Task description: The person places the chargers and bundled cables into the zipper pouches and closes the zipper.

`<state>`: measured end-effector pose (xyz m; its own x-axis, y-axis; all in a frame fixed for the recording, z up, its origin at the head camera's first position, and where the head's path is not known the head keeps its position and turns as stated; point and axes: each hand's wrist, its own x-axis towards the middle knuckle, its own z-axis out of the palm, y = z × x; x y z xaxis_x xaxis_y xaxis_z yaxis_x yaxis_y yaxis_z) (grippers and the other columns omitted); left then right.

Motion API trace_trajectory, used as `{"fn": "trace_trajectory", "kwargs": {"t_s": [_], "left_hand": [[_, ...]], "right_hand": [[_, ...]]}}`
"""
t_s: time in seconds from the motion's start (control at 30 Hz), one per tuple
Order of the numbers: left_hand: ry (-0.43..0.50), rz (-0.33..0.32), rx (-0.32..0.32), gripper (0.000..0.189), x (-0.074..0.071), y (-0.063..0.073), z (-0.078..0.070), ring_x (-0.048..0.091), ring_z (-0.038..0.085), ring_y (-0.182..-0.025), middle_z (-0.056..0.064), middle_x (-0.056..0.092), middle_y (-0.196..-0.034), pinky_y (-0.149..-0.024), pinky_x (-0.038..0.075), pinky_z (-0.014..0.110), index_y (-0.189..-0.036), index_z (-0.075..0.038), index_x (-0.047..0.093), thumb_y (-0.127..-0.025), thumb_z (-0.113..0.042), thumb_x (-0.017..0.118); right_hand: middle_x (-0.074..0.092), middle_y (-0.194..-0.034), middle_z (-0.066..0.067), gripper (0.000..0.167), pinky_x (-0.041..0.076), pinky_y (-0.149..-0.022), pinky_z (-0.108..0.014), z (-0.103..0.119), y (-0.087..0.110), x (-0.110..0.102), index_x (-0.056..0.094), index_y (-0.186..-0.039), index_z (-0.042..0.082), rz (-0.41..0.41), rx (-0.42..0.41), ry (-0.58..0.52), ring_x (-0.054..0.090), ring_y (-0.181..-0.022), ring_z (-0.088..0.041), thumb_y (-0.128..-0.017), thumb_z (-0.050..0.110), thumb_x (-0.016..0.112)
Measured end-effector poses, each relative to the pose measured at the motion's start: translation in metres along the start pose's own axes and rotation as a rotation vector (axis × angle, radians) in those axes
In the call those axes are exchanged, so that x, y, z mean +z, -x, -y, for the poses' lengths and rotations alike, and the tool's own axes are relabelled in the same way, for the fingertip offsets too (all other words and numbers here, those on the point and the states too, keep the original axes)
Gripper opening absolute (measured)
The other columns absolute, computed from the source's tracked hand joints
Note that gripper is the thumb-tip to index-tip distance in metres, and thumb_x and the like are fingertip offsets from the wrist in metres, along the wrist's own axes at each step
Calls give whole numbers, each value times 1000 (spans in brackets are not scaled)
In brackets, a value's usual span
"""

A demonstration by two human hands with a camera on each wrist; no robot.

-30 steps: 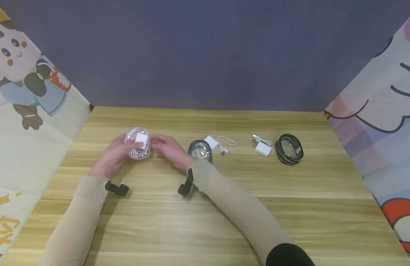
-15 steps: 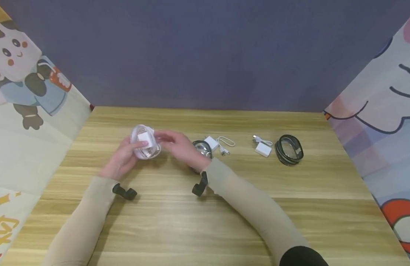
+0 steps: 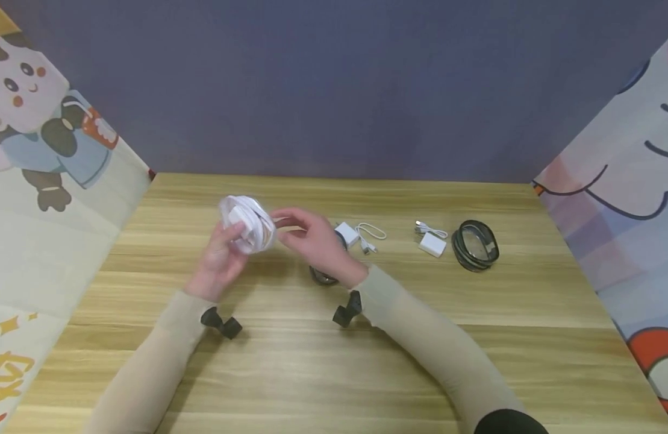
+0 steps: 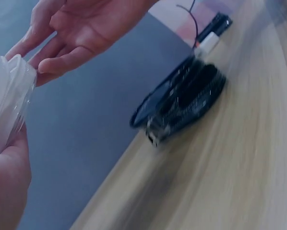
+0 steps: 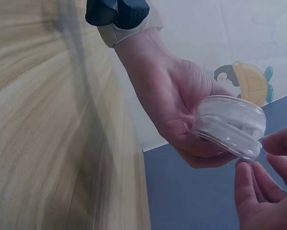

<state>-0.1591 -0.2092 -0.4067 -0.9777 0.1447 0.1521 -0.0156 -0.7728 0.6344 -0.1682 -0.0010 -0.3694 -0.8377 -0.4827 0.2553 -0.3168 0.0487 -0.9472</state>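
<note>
Head view, left hand gripping white coil

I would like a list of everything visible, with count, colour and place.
Table: 1, wood-toned, centre
Back panel: 1, grey-blue, behind it
Cartoon panels: 2, multicoloured, both sides
White coil: 1, white, above the table
Blocks: 3, white, two on table, one at white coil
Short cables: 2, white, beside tabletop blocks
Black coils: 2, black, table's right and middle
Left hand: 1, holding the white coil
Right hand: 1, at its edge
Sleeves: 2, beige, on the arms
Wrist devices: 2, black, at the cuffs
Black band: 1, black, right arm
</note>
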Motion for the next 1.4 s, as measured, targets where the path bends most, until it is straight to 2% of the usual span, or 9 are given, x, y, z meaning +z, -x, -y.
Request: {"fn": "trace_trajectory", "kwargs": {"t_s": [0.07, 0.23, 0.4, 0.53, 0.83, 1.03, 1.13, 1.27, 1.4], "left_hand": [[19, -19, 15, 33, 4, 1, 2, 64, 20, -95, 7, 64, -109, -86, 55, 28, -118, -6, 57, -89, 4, 68], [55, -46, 61, 46, 18, 1, 6, 65, 20, -96, 7, 65, -109, -91, 52, 27, -121, -6, 56, -82, -2, 79], [60, -80, 122, 47, 32, 2, 11, 64, 20, -98, 7, 66, -108, -94, 50, 28, -117, -5, 59, -77, -4, 84], [11, -82, 133, 48, 38, 3, 14, 62, 19, -101, 6, 64, -112, -94, 49, 29, -120, -8, 58, -79, -2, 81], [-129, -46, 112, 50, 38, 6, 17, 63, 20, -100, 7, 64, -114, -88, 54, 30, -123, -10, 58, -80, 5, 76], [-276, -26, 127, 52, 41, 7, 19, 63, 19, -96, 7, 66, -110, -84, 57, 30, -118, -11, 65, -72, 12, 72], [-365, 0, 123, 52, 45, 10, 20, 63, 19, -96, 6, 68, -108, -85, 56, 30, -115, -11, 67, -70, 16, 71], [-620, -16, 54, 58, 51, 15, 18, 62, 22, -100, 6, 65, -111, -90, 55, 32, -122, -8, 62, -70, 15, 73], [-858, -9, 11, 64, 52, 18, 19, 61, 27, -104, 11, 64, -115, -93, 54, 35, -130, -2, 57, -71, 6, 81]], "right_hand": [[64, -129, -8, 39, 53, -94, -25, 1, 2, -2, 62, -131, 5, 5, -17, -16, 61, -118, -30, -92, 0, 66], [65, -128, -10, 36, 53, -95, -28, 3, 7, -6, 64, -129, 3, 2, -92, -34, 62, -116, -22, -93, 1, 67], [63, -130, -11, 35, 53, -96, -31, 6, 12, -8, 64, -128, -1, 0, -148, -41, 60, -118, -17, -93, 0, 66], [62, -132, -11, 35, 54, -95, -32, 6, 15, -10, 64, -128, -2, -5, -165, -48, 60, -119, -17, -93, 0, 66], [62, -133, -12, 33, 55, -94, -35, -1, 21, -15, 65, -126, -3, -2, -172, -72, 60, -120, -20, -93, -2, 66], [64, -131, 0, 29, 55, -93, -33, -2, 26, -26, 69, -123, 5, -4, -150, 2, 60, -118, -15, -95, 1, 64], [66, -128, -1, 28, 55, -92, -33, 3, 26, -34, 69, -123, 5, -14, -129, 42, 62, -114, -15, -96, 2, 62], [67, -123, -4, 27, 55, -90, -33, 13, 24, -45, 67, -124, 5, -30, -112, 110, 62, -110, -17, -98, 5, 62], [68, -119, -5, 24, 56, -89, -35, 23, 21, -53, 68, -121, 3, -30, -154, 191, 62, -107, -16, -97, 6, 62]]}}
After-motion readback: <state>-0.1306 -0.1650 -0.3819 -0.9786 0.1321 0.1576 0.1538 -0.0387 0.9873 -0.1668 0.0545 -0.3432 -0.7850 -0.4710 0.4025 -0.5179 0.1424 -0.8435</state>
